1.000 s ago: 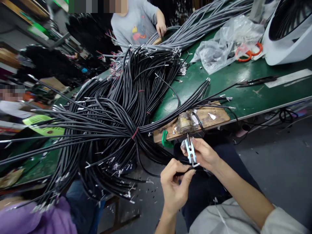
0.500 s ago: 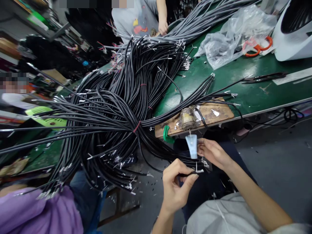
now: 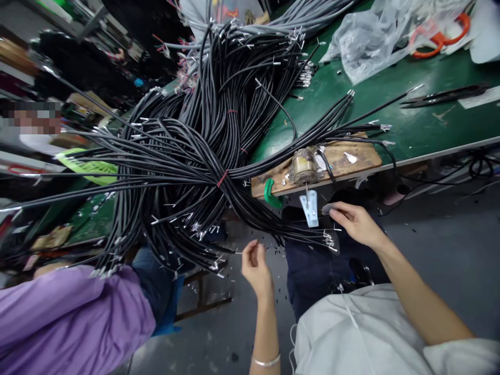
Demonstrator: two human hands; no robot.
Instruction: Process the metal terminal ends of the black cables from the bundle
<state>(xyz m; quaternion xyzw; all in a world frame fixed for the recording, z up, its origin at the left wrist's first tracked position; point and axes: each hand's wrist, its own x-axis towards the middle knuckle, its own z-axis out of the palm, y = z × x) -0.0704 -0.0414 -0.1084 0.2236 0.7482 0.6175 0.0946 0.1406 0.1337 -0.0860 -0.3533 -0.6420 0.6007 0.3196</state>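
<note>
My left hand [image 3: 255, 265] is beside the silver tip of a black cable [image 3: 228, 251], its fingers loosely curled and slightly apart, with nothing visible between them. Whether a fingertip touches that tip I cannot tell. Between thumb and fingers, my right hand [image 3: 355, 224] pinches a small grey flat piece [image 3: 327, 208] of unclear kind. Just left of it, a light blue clothespin [image 3: 310, 209] hangs on the shaft of a small motor [image 3: 304, 166]. Below the clothespin, the silver ends of a black cable bundle [image 3: 273, 221] lie over my lap. A red tie [image 3: 222, 178] binds that bundle.
The motor sits on a wooden board [image 3: 365, 153], with a green clamp [image 3: 271, 194] at the green table's [image 3: 429, 125] edge. Pliers-like dark scissors [image 3: 445, 96], orange-handled scissors [image 3: 439, 39] and a plastic bag [image 3: 371, 41] lie on it. A person in a purple top [image 3: 78, 317] sits close at left.
My left hand has let go of the black cable end and moved left. My right hand has drawn slightly right of the clothespin, the grey piece now showing. The view has shifted.
</note>
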